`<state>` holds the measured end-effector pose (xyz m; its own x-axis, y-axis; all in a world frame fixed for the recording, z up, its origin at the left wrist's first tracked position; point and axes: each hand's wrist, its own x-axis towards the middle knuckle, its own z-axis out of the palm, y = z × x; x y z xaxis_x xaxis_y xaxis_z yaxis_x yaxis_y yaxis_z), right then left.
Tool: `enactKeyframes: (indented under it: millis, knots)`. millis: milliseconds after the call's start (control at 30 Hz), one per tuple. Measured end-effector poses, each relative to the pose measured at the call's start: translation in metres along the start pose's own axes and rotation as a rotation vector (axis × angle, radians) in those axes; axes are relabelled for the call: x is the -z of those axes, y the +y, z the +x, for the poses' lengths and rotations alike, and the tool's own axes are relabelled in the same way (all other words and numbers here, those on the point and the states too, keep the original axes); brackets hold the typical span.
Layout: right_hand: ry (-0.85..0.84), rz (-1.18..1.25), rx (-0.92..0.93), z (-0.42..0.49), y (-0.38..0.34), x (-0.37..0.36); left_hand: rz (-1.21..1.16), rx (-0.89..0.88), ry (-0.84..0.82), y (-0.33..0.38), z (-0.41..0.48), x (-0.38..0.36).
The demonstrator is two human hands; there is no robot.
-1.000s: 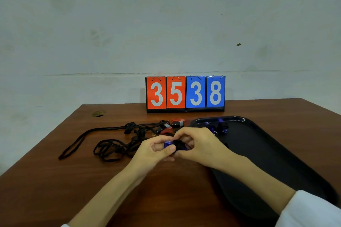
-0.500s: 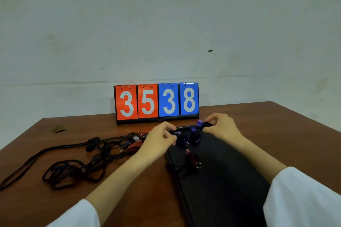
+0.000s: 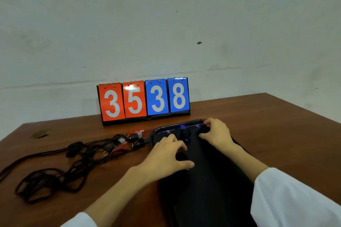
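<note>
A black tray (image 3: 217,199) lies on the brown table, right of centre. At its far end sit small purple-and-black whistles (image 3: 185,133). My right hand (image 3: 216,135) is at the tray's far rim, its fingers curled on one purple-and-black whistle (image 3: 203,130). My left hand (image 3: 167,156) is over the tray's left part, with thumb and fingers curved round a dark red whistle (image 3: 181,156) that is mostly hidden under the palm. A tangle of black lanyards (image 3: 60,169) with more whistles (image 3: 132,136) lies on the table to the left.
A flip scoreboard (image 3: 144,99) reading 3538 stands at the back of the table against the pale wall. A small worn patch (image 3: 40,133) marks the table at the far left. The table's right edge runs off behind my right sleeve.
Both hands left the table's centre for the tray. My right hand carried a purple whistle to the far rim. My left hand then dropped onto the dark red whistle.
</note>
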<state>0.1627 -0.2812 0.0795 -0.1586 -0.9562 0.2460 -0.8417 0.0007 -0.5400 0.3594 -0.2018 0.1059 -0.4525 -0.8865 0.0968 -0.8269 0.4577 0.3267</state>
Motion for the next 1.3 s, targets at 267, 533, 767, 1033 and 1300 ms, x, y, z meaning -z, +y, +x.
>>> enactKeyframes:
  millis: [267, 533, 767, 1033, 1300]
  knots:
    - [-0.007, -0.021, -0.021, -0.003, -0.003, 0.006, -0.079, -0.023, 0.103, -0.006, -0.007, -0.004]
    - [0.009, 0.169, -0.168, 0.000, -0.008, 0.003, -0.098, -0.040, 0.179, -0.016, -0.016, -0.012]
    - [-0.158, 0.561, -0.389, 0.010, -0.010, 0.016, -0.211, -0.037, 0.330, -0.016, -0.020, -0.018]
    - [-0.020, 0.060, -0.152, 0.001, -0.008, 0.005, -0.292, -0.048, 0.462, -0.019, -0.023, -0.022]
    - [0.125, 0.107, -0.117, -0.011, -0.005, -0.001, -0.239, -0.089, 0.482, -0.022, -0.028, -0.035]
